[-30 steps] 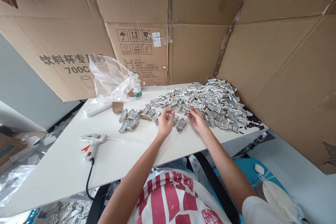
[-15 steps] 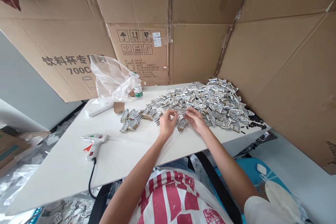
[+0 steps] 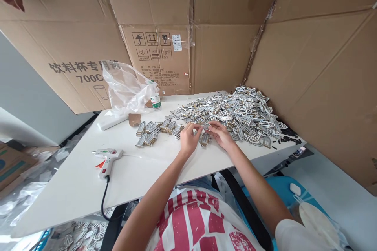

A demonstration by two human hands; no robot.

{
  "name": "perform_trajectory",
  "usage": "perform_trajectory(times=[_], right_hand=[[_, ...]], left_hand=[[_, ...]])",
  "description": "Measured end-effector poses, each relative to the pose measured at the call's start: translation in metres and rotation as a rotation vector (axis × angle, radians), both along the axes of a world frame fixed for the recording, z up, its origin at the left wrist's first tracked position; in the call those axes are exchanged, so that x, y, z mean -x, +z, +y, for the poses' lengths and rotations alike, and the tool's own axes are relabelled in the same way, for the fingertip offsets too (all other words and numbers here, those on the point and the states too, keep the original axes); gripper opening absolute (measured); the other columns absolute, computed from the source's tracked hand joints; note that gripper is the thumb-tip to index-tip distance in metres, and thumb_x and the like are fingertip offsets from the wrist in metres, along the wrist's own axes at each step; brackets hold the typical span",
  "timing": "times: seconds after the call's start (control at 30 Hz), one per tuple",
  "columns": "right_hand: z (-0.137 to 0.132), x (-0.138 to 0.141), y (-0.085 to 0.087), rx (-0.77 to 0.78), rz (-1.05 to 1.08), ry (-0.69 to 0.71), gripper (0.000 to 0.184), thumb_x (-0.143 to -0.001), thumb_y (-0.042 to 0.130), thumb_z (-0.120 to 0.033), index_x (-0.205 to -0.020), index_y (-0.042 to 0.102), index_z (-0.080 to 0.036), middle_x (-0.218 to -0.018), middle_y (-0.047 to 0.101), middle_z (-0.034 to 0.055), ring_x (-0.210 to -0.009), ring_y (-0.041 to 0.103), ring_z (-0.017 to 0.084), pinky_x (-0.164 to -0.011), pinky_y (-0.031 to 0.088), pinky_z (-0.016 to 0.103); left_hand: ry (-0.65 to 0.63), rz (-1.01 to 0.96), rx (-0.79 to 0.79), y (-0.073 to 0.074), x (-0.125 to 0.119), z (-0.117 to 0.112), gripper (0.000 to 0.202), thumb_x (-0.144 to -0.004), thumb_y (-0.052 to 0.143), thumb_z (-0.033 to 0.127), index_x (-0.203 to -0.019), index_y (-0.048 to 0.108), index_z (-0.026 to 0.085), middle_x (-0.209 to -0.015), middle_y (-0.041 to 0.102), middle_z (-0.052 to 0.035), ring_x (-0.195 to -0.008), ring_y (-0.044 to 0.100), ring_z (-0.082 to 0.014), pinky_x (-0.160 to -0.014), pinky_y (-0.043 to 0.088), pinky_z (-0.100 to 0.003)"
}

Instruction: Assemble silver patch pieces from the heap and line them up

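Observation:
My left hand (image 3: 190, 138) and my right hand (image 3: 220, 135) meet over the table's front middle. Between their fingertips is a small grey-and-white paperclip-shaped piece (image 3: 205, 126), with both hands pinching it. Fingers cover much of it, so its details are hard to make out. Just below the hands lies a small stack of the same pieces (image 3: 204, 139) on the table. Left of my left hand stand several neat stacks (image 3: 150, 138) of such pieces. A large loose heap of them (image 3: 235, 111) spreads behind and to the right of my right hand.
A white glue gun (image 3: 107, 160) with a black cord lies on the white table (image 3: 73, 188) at left. Behind it are a clear plastic bag (image 3: 123, 90), a green-labelled bottle (image 3: 156, 101) and a brown scrap (image 3: 134, 119). Small black pieces (image 3: 290, 137) lie at right. Cardboard (image 3: 224, 55) walls the back.
My left fingertips have come slightly closer to the right ones at the piece. The whole view has shifted a little; the stacks and the heap look the same.

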State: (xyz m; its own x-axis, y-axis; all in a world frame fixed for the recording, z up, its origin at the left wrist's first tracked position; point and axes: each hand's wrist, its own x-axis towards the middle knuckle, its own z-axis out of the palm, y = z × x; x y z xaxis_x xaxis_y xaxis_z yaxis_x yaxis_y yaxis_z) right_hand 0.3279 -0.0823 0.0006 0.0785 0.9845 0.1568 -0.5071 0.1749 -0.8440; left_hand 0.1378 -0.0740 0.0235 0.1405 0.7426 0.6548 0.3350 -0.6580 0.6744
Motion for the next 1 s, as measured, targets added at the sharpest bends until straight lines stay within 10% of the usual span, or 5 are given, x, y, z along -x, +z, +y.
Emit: perform_trajectory(times=[1.0], right_hand=[[0.0000, -0.0046, -0.0023, -0.006, -0.072, -0.056, 0.030, -0.068, 0.101, -0.039, -0.093, 0.085, -0.031, -0.104, 0.082, 0.0001, -0.086, 0.073, 0.017, -0.071, 0.062, 0.029]], left_hand=[[-0.127, -0.022, -0.006, 0.0012, -0.0017, -0.0005, 0.017, -0.101, 0.069, 0.034, -0.094, 0.076, 0.021, -0.088, 0.074, -0.0032, -0.060, 0.046, -0.0120, -0.063, 0.043, -0.029]])
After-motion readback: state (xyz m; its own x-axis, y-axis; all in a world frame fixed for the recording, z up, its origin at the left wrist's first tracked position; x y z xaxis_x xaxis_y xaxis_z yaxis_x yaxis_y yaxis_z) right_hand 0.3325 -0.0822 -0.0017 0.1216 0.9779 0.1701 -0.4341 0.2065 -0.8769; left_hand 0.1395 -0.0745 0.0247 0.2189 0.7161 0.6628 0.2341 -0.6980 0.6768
